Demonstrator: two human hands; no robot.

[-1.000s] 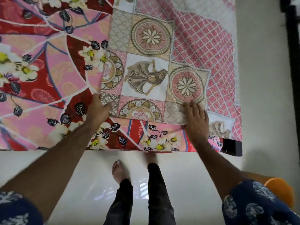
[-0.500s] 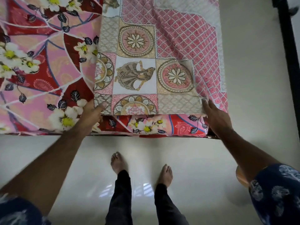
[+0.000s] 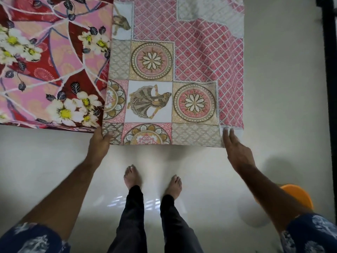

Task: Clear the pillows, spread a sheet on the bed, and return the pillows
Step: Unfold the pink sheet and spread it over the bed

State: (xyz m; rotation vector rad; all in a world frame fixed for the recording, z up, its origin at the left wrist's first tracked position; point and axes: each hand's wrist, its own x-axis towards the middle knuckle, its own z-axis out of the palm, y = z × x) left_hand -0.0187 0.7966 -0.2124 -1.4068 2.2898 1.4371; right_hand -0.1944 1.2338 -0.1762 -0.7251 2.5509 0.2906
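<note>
A patchwork sheet (image 3: pixel 191 61) with pink lattice and medallion squares lies over the right part of the bed, and its near edge hangs past the bed's edge. The bed's red and pink floral cover (image 3: pixel 45 61) shows to the left of it. My left hand (image 3: pixel 99 144) pinches the sheet's near left corner, thumb on top. My right hand (image 3: pixel 235 148) holds the near right corner with its fingers on the hem. No pillows are in view.
I stand barefoot on a pale glossy floor (image 3: pixel 54 161) at the bed's near edge. An orange round object (image 3: pixel 299 196) sits on the floor at my right. A dark vertical frame (image 3: pixel 330 70) runs along the far right.
Both hands have drawn the sheet's near edge toward me, from lying on the bed to hanging past its edge. My right hand has moved out to the right corner.
</note>
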